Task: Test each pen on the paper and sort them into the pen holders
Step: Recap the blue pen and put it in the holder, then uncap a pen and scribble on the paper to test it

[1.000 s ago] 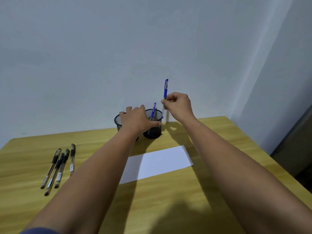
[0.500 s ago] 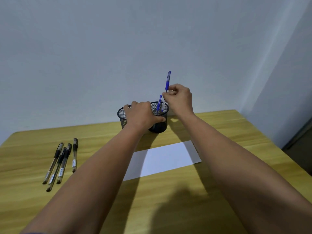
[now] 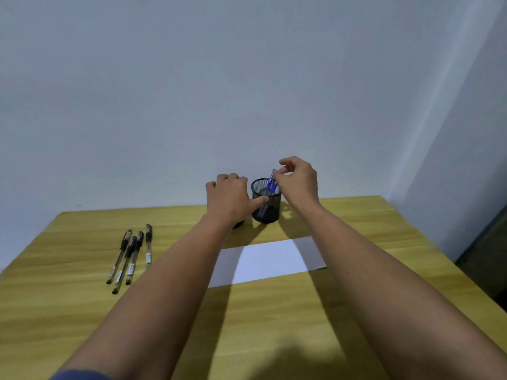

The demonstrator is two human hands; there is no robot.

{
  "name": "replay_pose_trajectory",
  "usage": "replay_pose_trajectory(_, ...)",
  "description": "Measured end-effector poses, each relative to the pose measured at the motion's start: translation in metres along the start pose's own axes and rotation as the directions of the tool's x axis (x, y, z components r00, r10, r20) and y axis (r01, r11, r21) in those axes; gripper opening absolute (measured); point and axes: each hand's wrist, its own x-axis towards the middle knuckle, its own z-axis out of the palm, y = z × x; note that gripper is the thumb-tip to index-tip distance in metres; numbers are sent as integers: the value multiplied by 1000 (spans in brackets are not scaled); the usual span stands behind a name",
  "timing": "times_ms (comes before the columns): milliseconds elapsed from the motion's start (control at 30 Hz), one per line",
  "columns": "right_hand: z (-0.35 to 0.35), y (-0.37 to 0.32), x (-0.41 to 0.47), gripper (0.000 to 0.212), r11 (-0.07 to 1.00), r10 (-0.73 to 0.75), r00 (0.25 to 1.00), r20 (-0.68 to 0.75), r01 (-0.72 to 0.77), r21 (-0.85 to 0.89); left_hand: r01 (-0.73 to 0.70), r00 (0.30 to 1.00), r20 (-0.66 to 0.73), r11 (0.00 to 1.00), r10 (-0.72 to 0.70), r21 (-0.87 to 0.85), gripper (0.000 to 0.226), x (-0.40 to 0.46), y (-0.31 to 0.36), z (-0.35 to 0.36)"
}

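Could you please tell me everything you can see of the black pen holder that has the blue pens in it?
The pen holder is a round cup of black wire mesh, open at the top, standing upright near the far edge of the wooden table, beyond the paper. Two blue pens lean inside it, tops above the rim. The left hand touches its side with the thumb; the right hand pinches one pen's top.

I see four black pens (image 3: 129, 256) lying on the table (image 3: 274, 325). Two blue pens (image 3: 271, 183) stand in one black mesh pen holder (image 3: 266, 207). A second holder hides behind my left hand (image 3: 229, 197); only a dark bit shows. There is one sheet of white paper (image 3: 270, 260). I have two hands out; the other is my right hand (image 3: 299, 179).
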Motion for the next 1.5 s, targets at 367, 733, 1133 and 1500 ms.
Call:
replay_pose_trajectory(367, 85, -65, -96, 8, 993, -110, 904, 413, 122, -3, 179, 979, 96, 984, -179, 9, 41, -85, -143, -31)
replay_pose_trajectory(733, 189, -76, -157, 23, 941, -26, 736, 676, 246, -231, 178, 969, 167, 983, -184, 51, 34, -105, -231, 2)
replay_pose_trajectory(1133, 178, -63, -135, 19, 991, 81, 791, 607, -2, -130, 133, 990, 49, 991, -133, -2, 47, -99, -227, 13)
replay_pose_trajectory(1500, 78, -57, -100, 15, 783, 191, 802, 567, -472, 405, -195, 973, -158, 966, 169, -171, 18, -89, -141, -18)
